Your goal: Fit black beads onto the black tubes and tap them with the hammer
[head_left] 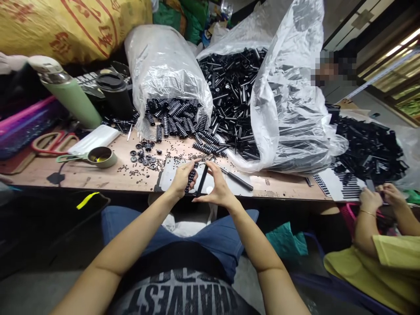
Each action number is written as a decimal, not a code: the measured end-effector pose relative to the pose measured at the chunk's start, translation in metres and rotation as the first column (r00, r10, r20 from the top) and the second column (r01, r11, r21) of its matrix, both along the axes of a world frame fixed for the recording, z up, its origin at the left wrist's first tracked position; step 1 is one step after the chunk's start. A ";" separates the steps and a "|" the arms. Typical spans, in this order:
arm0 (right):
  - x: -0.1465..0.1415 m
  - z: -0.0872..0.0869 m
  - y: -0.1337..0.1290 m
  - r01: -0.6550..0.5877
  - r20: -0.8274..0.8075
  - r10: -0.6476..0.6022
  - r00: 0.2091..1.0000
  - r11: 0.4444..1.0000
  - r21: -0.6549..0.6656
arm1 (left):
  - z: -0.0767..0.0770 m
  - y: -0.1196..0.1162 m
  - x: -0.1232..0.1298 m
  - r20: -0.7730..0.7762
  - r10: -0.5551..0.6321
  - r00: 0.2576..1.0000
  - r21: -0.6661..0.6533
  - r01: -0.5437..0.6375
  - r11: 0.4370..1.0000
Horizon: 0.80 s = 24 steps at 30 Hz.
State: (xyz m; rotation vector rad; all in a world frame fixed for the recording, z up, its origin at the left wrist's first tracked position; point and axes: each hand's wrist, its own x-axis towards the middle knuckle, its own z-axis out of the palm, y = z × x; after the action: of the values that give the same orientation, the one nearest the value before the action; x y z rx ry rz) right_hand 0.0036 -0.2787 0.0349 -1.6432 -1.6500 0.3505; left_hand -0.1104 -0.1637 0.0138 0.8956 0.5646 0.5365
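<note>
My left hand (180, 179) is closed round a black studded cylinder (191, 178). Beside it, my right hand (219, 187) grips a smooth black tube (202, 180) lengthwise, a fingertip near its far end and the thumb near its close end. Both pieces are held close together, tilted, over a white sheet (166, 177) at the table's front edge. Just right of my right hand lies a thin metal rod tool with a black handle (241, 180). More studded cylinders (177, 118) spill from a clear plastic bag beyond my hands.
Smooth black tubes (234, 96) fill an open plastic bag (288, 109). Tiny parts (134, 169) and black discs (143, 157) lie scattered left of my hands. Further left are a small cup (104, 158), red scissors (54, 143) and a green bottle (77, 100). A co-worker's hands (372, 199) are at right.
</note>
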 end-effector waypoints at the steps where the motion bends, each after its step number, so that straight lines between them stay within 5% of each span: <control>1: -0.002 0.002 0.003 -0.032 0.011 0.032 0.999 0.999 0.001 | 0.001 -0.002 0.001 -0.012 0.018 1.000 -0.016 -0.018 1.000; 7: -0.005 -0.002 0.011 -0.094 0.001 0.094 0.996 0.995 -0.024 | 0.008 -0.011 0.006 -0.065 0.004 0.998 -0.092 -0.010 0.996; 15: -0.011 -0.006 0.008 -0.019 -0.037 0.018 0.999 1.000 -0.023 | 0.007 -0.013 0.008 -0.109 0.080 0.991 0.104 -0.069 0.992; 24: -0.011 -0.014 0.015 -0.003 -0.079 -0.008 0.997 0.990 -0.139 | 0.000 -0.008 0.008 -0.204 -0.026 0.979 -0.078 0.010 0.997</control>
State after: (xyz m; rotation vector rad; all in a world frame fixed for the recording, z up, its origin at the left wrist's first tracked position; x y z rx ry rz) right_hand -0.0074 -0.2638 0.0204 -1.7109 -1.5942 0.5336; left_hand -0.1023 -0.1715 0.0135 0.8880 0.7587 0.4054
